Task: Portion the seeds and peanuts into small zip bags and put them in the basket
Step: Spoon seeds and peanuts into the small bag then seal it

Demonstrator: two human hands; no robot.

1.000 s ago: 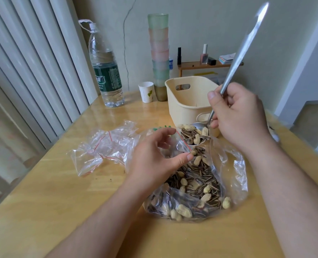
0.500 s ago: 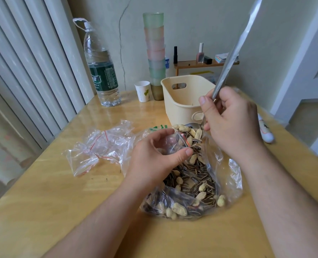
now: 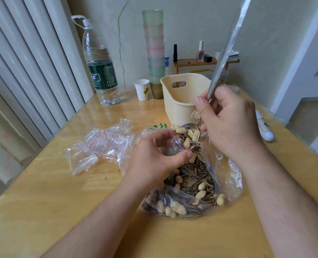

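A water bottle (image 3: 100,66) stood at the desk's (image 3: 42,192) far left, with empty zip bags (image 3: 96,146) heaped nearer. The left hand (image 3: 154,157) pinched open a small zip bag (image 3: 176,146) over the large bag of seeds and peanuts (image 3: 191,185). The right hand (image 3: 228,120) gripped a loaded spoon (image 3: 225,51) at its mouth, the basket (image 3: 182,97) just behind.

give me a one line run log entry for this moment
step: filling small zip bag | left hand: holds bag mouth open | right hand: tips loaded spoon at it | basket: no bags visible inside
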